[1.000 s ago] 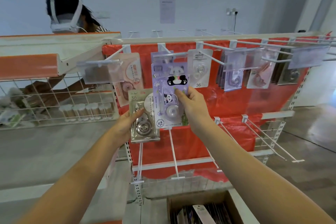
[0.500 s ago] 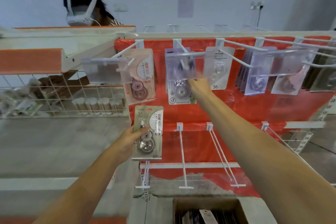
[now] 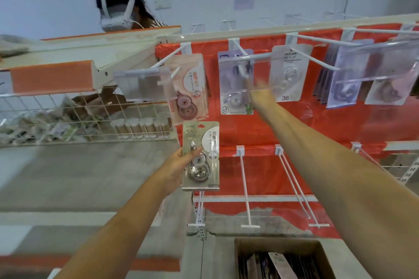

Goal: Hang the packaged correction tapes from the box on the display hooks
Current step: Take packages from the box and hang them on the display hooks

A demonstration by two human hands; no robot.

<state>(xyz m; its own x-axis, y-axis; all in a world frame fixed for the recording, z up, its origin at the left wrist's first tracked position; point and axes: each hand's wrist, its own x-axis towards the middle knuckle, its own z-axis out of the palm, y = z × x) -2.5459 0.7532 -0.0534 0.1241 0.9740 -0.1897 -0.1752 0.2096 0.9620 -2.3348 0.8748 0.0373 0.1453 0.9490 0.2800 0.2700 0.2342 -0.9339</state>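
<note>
A beige-green packaged correction tape (image 3: 200, 156) stands upright in my left hand (image 3: 179, 165), which grips its left edge in front of the red display wall. My right hand (image 3: 259, 94), blurred by motion, is stretched up against the right edge of a purple packaged correction tape (image 3: 234, 88) that hangs on an upper display hook (image 3: 240, 50) behind a clear label holder. The blur hides how those fingers lie. The cardboard box (image 3: 240, 244) with more packages sits open at the bottom.
A pink package (image 3: 191, 95), a white package marked 36 (image 3: 288, 75) and several purple packs (image 3: 347, 81) hang on neighbouring hooks. Bare lower hooks (image 3: 246, 188) stick out toward me. A wire basket (image 3: 68, 120) is at left. Another person (image 3: 115, 2) stands behind the rack.
My right hand carried the purple package up and onto the upper hook, where it now hangs. My left hand lowered with the beige-green package. The view shifted left and down.
</note>
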